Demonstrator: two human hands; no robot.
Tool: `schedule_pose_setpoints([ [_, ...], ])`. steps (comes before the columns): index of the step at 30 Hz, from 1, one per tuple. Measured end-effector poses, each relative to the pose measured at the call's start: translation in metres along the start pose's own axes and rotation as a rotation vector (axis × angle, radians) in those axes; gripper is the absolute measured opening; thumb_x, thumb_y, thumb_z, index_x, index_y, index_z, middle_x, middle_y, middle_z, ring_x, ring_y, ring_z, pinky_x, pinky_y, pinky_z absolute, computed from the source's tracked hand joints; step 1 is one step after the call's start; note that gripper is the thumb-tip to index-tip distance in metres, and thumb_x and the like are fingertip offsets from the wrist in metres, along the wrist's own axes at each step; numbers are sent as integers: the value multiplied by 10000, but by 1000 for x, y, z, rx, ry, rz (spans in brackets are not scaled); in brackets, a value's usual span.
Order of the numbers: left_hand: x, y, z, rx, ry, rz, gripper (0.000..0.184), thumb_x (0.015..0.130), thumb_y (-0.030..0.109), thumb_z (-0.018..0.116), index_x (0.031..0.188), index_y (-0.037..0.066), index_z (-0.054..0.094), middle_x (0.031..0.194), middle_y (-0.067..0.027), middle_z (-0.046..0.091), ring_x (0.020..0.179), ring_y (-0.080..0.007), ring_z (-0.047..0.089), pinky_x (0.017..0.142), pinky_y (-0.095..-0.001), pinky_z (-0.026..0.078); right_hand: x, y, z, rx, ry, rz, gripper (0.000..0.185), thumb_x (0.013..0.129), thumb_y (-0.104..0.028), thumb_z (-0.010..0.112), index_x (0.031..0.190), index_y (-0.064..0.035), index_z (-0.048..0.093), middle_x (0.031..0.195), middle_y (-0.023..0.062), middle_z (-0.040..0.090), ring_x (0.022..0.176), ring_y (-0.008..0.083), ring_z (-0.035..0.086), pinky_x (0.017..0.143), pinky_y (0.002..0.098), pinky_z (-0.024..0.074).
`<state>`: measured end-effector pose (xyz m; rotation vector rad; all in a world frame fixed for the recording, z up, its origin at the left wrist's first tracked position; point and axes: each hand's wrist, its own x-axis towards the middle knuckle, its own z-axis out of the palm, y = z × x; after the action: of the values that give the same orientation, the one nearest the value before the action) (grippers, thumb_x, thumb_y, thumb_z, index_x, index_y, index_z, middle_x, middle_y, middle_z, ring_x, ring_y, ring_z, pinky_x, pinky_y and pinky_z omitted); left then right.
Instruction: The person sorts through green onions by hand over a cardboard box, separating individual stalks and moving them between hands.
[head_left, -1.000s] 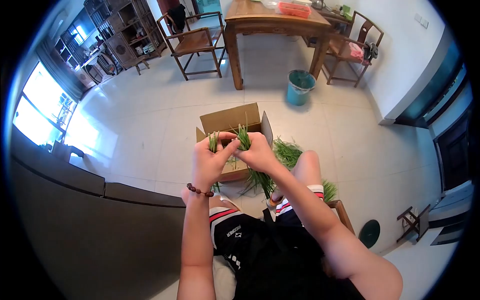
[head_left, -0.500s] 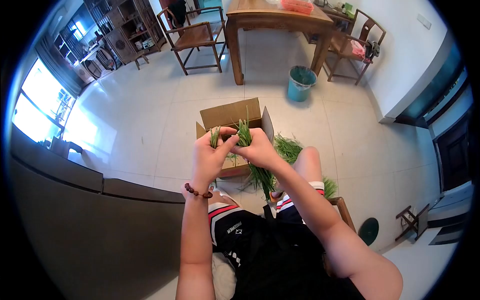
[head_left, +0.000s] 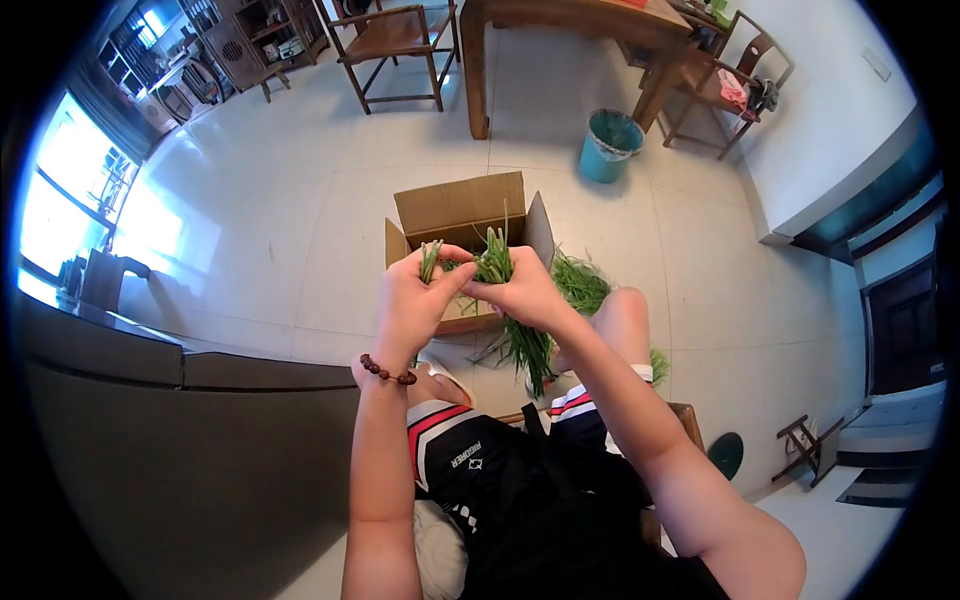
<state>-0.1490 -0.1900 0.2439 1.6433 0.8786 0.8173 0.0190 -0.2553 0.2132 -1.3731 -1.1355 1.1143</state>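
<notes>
Both hands are held close together over an open cardboard box [head_left: 460, 205] on the floor. My left hand [head_left: 412, 300] is closed on a small bunch of chives [head_left: 430, 262], whose ends poke up between the fingers. A larger bunch of chives [head_left: 526, 350] is wrapped in my right hand [head_left: 525, 292], ends pointing up and the long leaves hanging below the fist. The thumbs and fingertips of the two hands meet between the bunches. Some green bits lie inside the box; my hands hide part of it.
More chives [head_left: 578, 282] lie in a heap on the floor right of the box. Ahead are a lined teal bin [head_left: 610, 147], a wooden table [head_left: 580, 18] and wooden chairs [head_left: 395, 38]. A dark cabinet-like surface [head_left: 180, 470] stands close on my left.
The view has tipped slightly downward, so the table and bin sit higher in it. Both hands keep their bunches, with only slight finger movement.
</notes>
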Motion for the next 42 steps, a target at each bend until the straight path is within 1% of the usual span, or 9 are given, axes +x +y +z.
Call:
schedule_pose_setpoints([
  [14,91,-101,12,30,77,-117,106,941,143,714,946,38,703,612,97,431,568,-15,368,511,-236,304,93,76,-25,24,-98,225,210,793,-168,818,819,-17,674,651,8,628,547,85,546,502,287,438],
  [17,121,-126,20,23,89,-137,111,944,148,712,952,37,703,636,91,446,594,-20,384,538,-236,338,120,98,-31,35,-157,222,199,814,-139,814,811,-26,650,633,-3,592,506,81,524,471,266,405],
  [22,178,-162,24,-157,172,-214,179,979,184,690,1000,9,724,688,89,524,680,-26,490,628,-239,421,178,135,-46,117,-139,324,222,794,-156,819,794,-5,657,649,32,626,504,109,545,477,303,441],
  [26,211,-190,21,-363,101,-348,210,1002,204,670,1020,4,730,629,107,502,517,7,390,475,-208,307,214,164,-52,50,-143,373,217,793,-155,819,816,-3,665,657,37,631,516,110,550,488,302,448],
  [29,223,-223,27,-512,66,-443,200,1005,201,665,1036,11,720,596,110,469,460,17,311,428,-207,220,229,184,-54,88,-199,404,221,791,-163,822,839,-6,675,677,42,640,551,108,564,521,294,457],
  [32,233,-226,27,-496,7,-510,201,1009,202,662,1052,11,708,593,106,455,457,12,308,427,-211,214,235,183,-54,45,-295,395,176,807,-106,803,803,-30,645,641,1,601,526,89,535,503,272,425],
  [35,240,-220,27,-511,-33,-544,202,1023,191,635,1091,6,677,605,94,414,449,-3,273,426,-215,199,250,179,-59,57,-370,387,243,791,-183,831,821,-17,656,684,26,630,596,101,574,563,282,457],
  [39,243,-227,25,-538,24,-610,195,1024,185,633,1099,11,678,604,96,408,451,-4,275,426,-216,198,255,179,-62,314,-430,416,220,812,-143,821,855,-23,642,672,10,608,553,94,542,514,273,426],
  [42,247,-231,21,-640,-60,-632,179,1026,178,630,1084,16,678,604,100,411,452,-1,281,427,-217,199,258,177,-65,455,-424,429,197,821,-83,804,887,-25,628,688,18,609,521,89,525,476,259,401],
])
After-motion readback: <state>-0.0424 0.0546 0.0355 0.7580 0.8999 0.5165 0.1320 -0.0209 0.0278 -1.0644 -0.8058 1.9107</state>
